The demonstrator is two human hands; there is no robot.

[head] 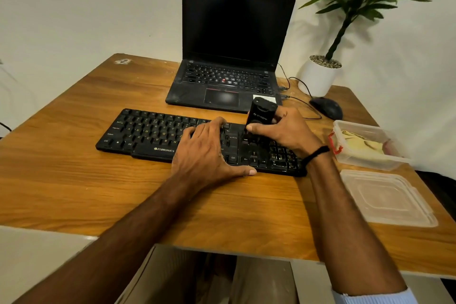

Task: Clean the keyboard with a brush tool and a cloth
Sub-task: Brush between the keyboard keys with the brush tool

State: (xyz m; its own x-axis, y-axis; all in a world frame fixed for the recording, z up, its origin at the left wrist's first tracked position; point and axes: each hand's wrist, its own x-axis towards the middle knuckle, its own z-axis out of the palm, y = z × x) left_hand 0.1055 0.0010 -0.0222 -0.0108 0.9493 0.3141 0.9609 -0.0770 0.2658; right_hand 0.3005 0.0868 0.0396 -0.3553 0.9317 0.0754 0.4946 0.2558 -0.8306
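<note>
Keyboard [158, 136]: on worktop [74, 180]. Left hand [207, 153]: fingers flat, pressing the keys. Right hand [286, 131]: gripping upright brush [260, 116] on the keys.

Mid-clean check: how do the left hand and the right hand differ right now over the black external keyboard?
The left hand lies flat, fingers spread on the keys; the right hand grips a black handheld brush tool, held upright.
The left hand rests midway along the black external keyboard; the right hand is over its right-hand key cluster.
The right wrist wears a black band; the left wrist is bare.
Both are over the keyboard.
</note>
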